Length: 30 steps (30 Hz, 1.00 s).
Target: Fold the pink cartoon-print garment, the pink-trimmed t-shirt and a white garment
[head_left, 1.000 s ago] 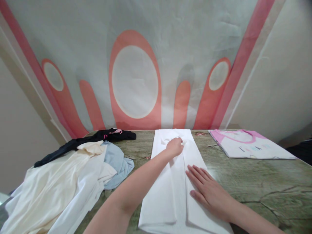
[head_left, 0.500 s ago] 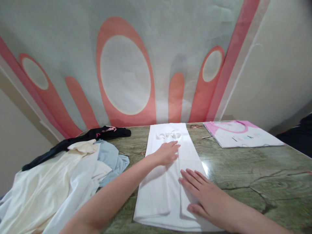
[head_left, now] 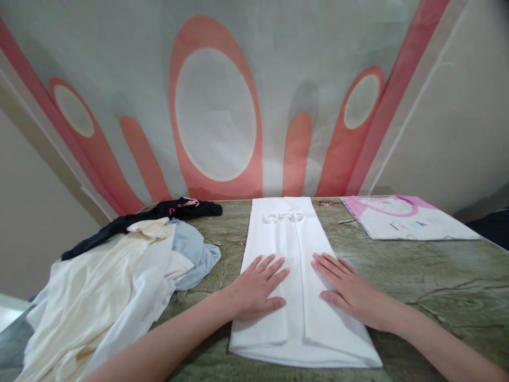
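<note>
In front of me on the table lies a long white garment (head_left: 294, 297), its two sides folded inward toward the middle. A small ruffle or collar edge shows near its far end. My left hand (head_left: 260, 289) rests flat on the left folded side, fingers spread. On the right folded side lies my right hand (head_left: 345, 286), palm down with the fingers stretched out. Neither hand grips the cloth. Between my hands, the inner edges of the folds run lengthwise, a narrow strip apart.
Loose clothes lie heaped on the left: a cream garment (head_left: 91, 286), a light blue one (head_left: 194, 252) and a black one (head_left: 127, 225). At the far right a folded pink-and-white shirt (head_left: 413, 217) lies on the wood-patterned table (head_left: 421, 281). A wall with pink shapes stands behind.
My left hand has drawn back from near the garment's far end and spread on its left side. My right hand has slid a little away from me. The view has shifted slightly.
</note>
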Tool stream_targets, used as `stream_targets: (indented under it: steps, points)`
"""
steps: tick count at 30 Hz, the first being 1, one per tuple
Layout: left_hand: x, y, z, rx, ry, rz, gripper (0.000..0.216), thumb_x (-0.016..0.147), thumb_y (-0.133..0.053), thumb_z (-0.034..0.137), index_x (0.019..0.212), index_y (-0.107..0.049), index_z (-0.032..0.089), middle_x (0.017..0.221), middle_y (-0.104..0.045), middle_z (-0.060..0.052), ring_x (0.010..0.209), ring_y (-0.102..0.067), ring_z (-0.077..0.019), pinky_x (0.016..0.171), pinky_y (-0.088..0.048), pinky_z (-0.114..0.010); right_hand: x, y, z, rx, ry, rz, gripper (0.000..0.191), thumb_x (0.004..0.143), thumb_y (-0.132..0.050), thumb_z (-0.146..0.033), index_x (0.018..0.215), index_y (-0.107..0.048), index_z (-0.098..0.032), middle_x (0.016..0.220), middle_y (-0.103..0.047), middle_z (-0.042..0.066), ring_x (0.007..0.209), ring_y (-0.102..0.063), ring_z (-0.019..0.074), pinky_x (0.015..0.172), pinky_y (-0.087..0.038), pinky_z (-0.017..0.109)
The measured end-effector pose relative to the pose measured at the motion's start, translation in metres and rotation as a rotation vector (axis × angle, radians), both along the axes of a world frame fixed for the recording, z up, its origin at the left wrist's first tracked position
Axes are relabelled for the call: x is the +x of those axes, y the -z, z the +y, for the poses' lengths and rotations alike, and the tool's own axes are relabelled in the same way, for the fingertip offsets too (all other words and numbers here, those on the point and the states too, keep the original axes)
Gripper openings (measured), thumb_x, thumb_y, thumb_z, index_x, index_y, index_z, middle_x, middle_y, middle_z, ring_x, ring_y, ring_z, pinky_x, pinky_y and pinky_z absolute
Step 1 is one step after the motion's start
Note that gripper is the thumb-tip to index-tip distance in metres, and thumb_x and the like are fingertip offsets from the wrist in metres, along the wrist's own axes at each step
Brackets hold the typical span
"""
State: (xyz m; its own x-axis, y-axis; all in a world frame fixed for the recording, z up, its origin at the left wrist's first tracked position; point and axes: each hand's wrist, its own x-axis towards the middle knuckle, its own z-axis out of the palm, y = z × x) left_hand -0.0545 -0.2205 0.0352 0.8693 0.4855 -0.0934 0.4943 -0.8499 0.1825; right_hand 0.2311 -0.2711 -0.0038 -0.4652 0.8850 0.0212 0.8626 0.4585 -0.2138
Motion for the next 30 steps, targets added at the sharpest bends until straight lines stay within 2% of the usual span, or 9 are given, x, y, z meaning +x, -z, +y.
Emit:
stream_targets:
  steps: [3,7,10,13,15,18,22,25,30]
  points:
    - [-0.015,0.000,-0.002,-0.030,-0.004,-0.017,0.060,0.091,-0.030,0.052,0.141,-0.019,0.021,0.148,-0.011,-0.008,0.135,-0.008,-0.0266,0.109,-0.012,-0.046,0.002,-0.002,0.000,-0.005,0.000,0.008,0.060,0.088,-0.034,-0.051,0.141,-0.022,-0.025,0.147,-0.020,0.005,0.135,-0.015,0.0257,0.107,-0.021,0.050]
    - [-0.046,-0.005,0.003,-0.029,-0.064,-0.049,0.046,0.094,-0.030,0.026,0.139,-0.024,0.020,0.147,-0.019,-0.006,0.135,-0.014,-0.0201,0.109,-0.016,-0.040,0.014,-0.011,0.005,-0.013,-0.041,0.070,0.052,0.085,-0.043,-0.049,0.131,-0.043,-0.024,0.141,-0.036,0.006,0.129,-0.031,0.0258,0.105,-0.028,0.046]
    - [-0.066,-0.015,0.006,-0.062,-0.008,-0.062,0.048,0.090,-0.031,0.012,0.136,-0.032,0.023,0.143,-0.030,-0.003,0.134,-0.019,-0.0168,0.109,-0.020,-0.037,0.028,-0.019,0.009,-0.002,-0.016,0.118,0.041,0.086,-0.044,-0.042,0.121,-0.054,-0.022,0.127,-0.053,0.007,0.116,-0.048,0.0238,0.099,-0.039,0.042]
    - [-0.077,-0.029,0.000,-0.111,0.040,-0.061,0.052,0.084,-0.039,0.010,0.133,-0.036,0.025,0.140,-0.035,-0.002,0.131,-0.026,-0.0163,0.107,-0.024,-0.036,0.038,-0.025,0.010,0.045,-0.033,0.102,0.034,0.086,-0.046,-0.033,0.115,-0.058,-0.021,0.117,-0.061,0.006,0.109,-0.054,0.0226,0.094,-0.043,0.041]
    - [-0.078,-0.036,-0.007,-0.123,0.070,-0.045,0.058,0.077,-0.046,0.010,0.133,-0.036,0.024,0.140,-0.036,-0.003,0.130,-0.029,-0.0178,0.107,-0.026,-0.037,0.041,-0.028,0.007,0.075,-0.098,0.049,0.033,0.084,-0.047,-0.023,0.115,-0.057,-0.022,0.118,-0.060,0.004,0.109,-0.054,0.0217,0.093,-0.044,0.040]
    - [-0.076,-0.038,-0.017,-0.071,0.110,-0.017,0.062,0.070,-0.050,0.008,0.130,-0.040,0.022,0.139,-0.038,-0.004,0.129,-0.030,-0.0206,0.107,-0.025,-0.039,0.042,-0.028,-0.001,0.125,-0.207,-0.065,0.044,0.079,-0.046,-0.010,0.121,-0.053,-0.023,0.124,-0.056,0.004,0.110,-0.053,0.0216,0.093,-0.044,0.041]
    - [-0.069,-0.033,-0.015,0.058,0.140,-0.002,0.050,0.076,-0.047,0.008,0.124,-0.045,0.020,0.134,-0.044,-0.007,0.128,-0.033,-0.0220,0.107,-0.023,-0.041,0.037,-0.024,-0.012,0.231,-0.355,-0.174,0.052,0.079,-0.040,-0.001,0.127,-0.047,-0.020,0.132,-0.048,0.006,0.117,-0.048,0.0234,0.096,-0.041,0.046]
    - [-0.062,-0.030,-0.007,0.099,0.158,0.012,0.048,0.081,-0.043,0.008,0.127,-0.042,0.021,0.135,-0.043,-0.007,0.127,-0.034,-0.0213,0.107,-0.022,-0.041,0.034,-0.022,-0.014,0.269,-0.417,-0.174,0.052,0.082,-0.037,0.000,0.129,-0.044,-0.018,0.132,-0.049,0.007,0.118,-0.046,0.0219,0.098,-0.040,0.043]
    - [-0.050,-0.029,0.000,0.067,0.194,0.012,0.045,0.086,-0.039,0.011,0.128,-0.042,0.026,0.134,-0.044,-0.004,0.125,-0.038,-0.0188,0.108,-0.021,-0.039,0.030,-0.022,-0.009,0.243,-0.362,-0.027,0.040,0.086,-0.041,-0.012,0.124,-0.051,-0.020,0.125,-0.055,0.007,0.115,-0.050,0.0200,0.100,-0.040,0.040]
